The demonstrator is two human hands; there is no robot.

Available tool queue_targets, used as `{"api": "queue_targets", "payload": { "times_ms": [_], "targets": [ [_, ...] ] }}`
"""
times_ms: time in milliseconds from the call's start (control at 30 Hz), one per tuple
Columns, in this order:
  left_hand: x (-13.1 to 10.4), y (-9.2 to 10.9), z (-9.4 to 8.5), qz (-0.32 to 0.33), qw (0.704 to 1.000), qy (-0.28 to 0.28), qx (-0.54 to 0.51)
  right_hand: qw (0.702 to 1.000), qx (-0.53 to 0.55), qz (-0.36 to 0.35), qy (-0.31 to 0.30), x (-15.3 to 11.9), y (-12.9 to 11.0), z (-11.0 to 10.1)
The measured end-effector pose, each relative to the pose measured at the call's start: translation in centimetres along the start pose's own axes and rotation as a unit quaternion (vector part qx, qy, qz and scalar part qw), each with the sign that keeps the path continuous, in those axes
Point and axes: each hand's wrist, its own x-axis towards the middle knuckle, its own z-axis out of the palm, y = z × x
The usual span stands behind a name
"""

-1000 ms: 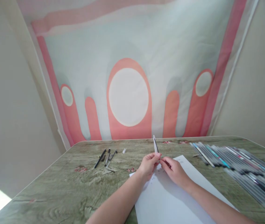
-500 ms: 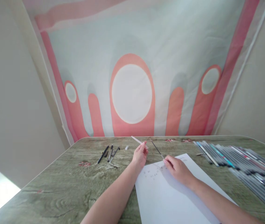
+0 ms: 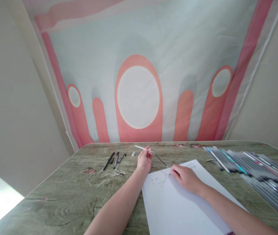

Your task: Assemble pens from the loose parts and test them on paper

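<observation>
My left hand [image 3: 144, 161] is closed on a thin, whitish, translucent pen barrel [image 3: 139, 147], which sticks out to the upper left. Between the fingertips of my right hand [image 3: 184, 177] is the end of a slim pen refill [image 3: 162, 161] with a dark middle. The refill slants up to the left, and its far end meets the barrel at my left fingers; whether it is inside cannot be made out. Below my right hand lies a white sheet of paper [image 3: 178, 209] with small faint marks near its top edge.
Left of my hands lie a black pen [image 3: 108, 161], several smaller dark and clear pen parts [image 3: 120, 160] and a small clear piece [image 3: 133, 153]. Many grey pens [image 3: 246, 163], some with blue or red bands, are laid out on the right of the wood-patterned table [image 3: 62, 195].
The refill and the barrel, apart before, now meet at my left fingers. My left hand has shifted slightly left and up, and the barrel lies flatter. My right hand has moved slightly left.
</observation>
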Motion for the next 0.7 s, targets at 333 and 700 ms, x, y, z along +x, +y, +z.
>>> {"api": "queue_targets", "payload": {
  "times_ms": [333,700],
  "targets": [
    [-0.8,-0.1,0.5,-0.010,0.998,-0.023,0.052,1.000,-0.003,0.004,-0.002,0.0,-0.2,0.0],
    [-1.1,-0.7,0.5,-0.016,0.990,-0.073,0.119,1.000,0.005,0.002,0.003,0.1,0.2,0.3]
  ]
}}
